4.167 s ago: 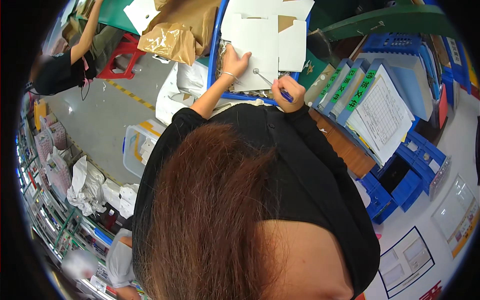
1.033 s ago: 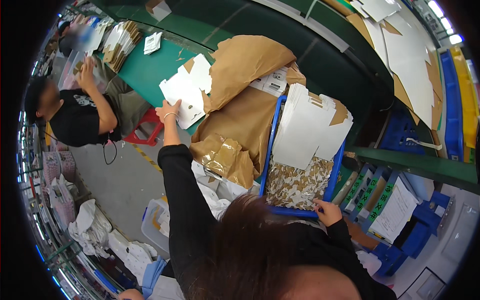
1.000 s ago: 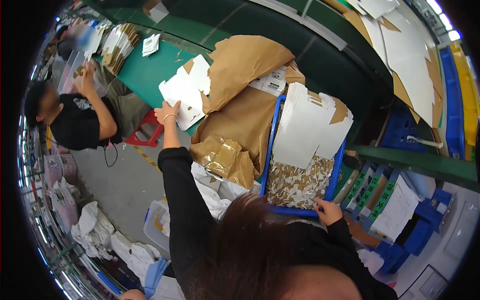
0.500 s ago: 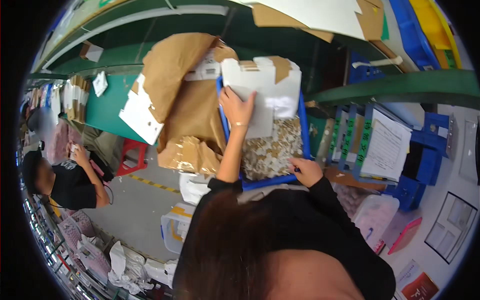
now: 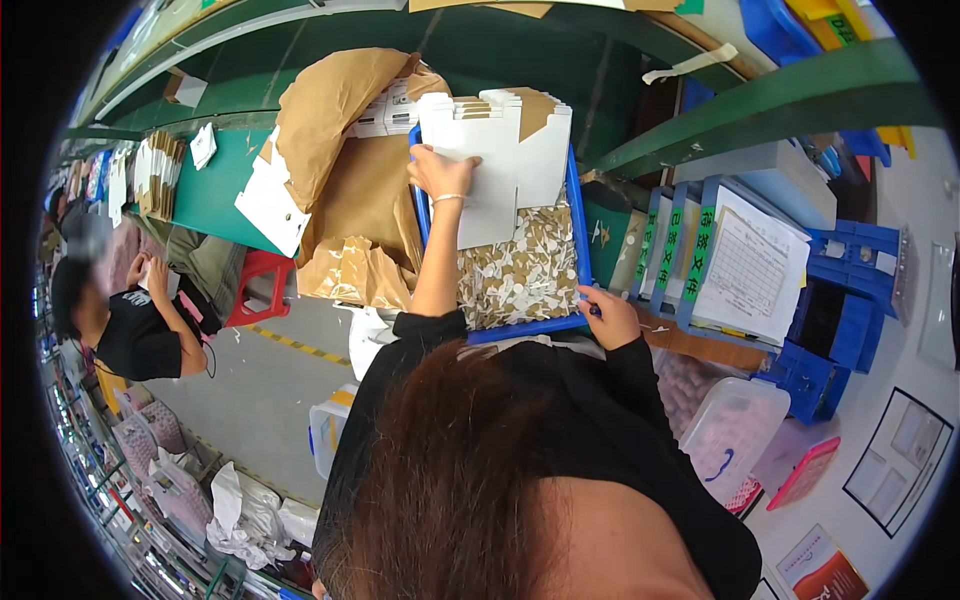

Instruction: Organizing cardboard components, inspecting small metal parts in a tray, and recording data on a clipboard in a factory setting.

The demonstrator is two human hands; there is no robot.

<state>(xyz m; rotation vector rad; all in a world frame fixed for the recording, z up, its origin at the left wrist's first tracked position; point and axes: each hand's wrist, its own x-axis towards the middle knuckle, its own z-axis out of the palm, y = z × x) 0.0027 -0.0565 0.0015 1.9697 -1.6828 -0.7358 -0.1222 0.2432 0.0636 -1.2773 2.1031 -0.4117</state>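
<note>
A stack of flat white cardboard pieces with brown edges (image 5: 545, 165) leans in the far part of a blue tray (image 5: 583, 235). My left hand (image 5: 440, 172) grips the stack at its left edge, its fingers bent round the edge and its thumb on the white face. Small brown and white cardboard scraps (image 5: 525, 270) cover the near part of the tray. At the tray's near right corner, my right hand (image 5: 615, 320) is closed round a small dark blue object (image 5: 595, 310), mostly hidden by the fingers.
Crumpled brown paper (image 5: 365, 200) and a white cardboard piece (image 5: 272, 210) lie left of the tray. Blue binders (image 5: 690, 245) and a paper form (image 5: 755, 280) are at the right. A green beam (image 5: 740, 115) crosses above them. Another person (image 5: 140, 325) works at the far left.
The whole view has shifted, so the tray sits further left and higher. My left hand stays on the cardboard stack. My right hand has moved slightly right, toward the tray's rim.
</note>
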